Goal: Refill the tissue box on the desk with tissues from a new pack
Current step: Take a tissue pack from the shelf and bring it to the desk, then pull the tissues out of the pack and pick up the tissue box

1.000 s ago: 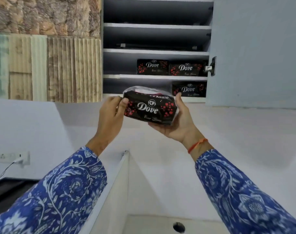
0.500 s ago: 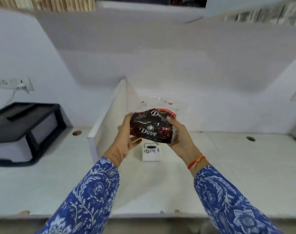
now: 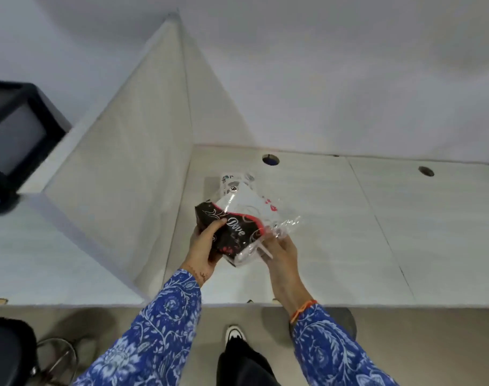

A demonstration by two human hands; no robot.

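tissue pack [image 3: 232, 235]: black wrapper, white script lettering and swirls, red edging and red dots, with a clear glossy film section. tissue box [image 3: 229, 181]: white, small dark print, mostly hidden behind the pack. sleeves [image 3: 159, 332]: blue with a pale floral vine pattern. wrist thread [image 3: 303, 310]: orange. desk [image 3: 349, 232]: off-white, faint grain. partition [image 3: 120, 168]: cream. stand [image 3: 20, 129]: black frame. shoe [image 3: 234, 333]: white and black.

Both sleeves [image 3: 159, 327] are blue with a pale floral vine print. An orange thread band [image 3: 303, 309] circles the right wrist. Dark trousers [image 3: 243, 366], white shoe [image 3: 235, 332]
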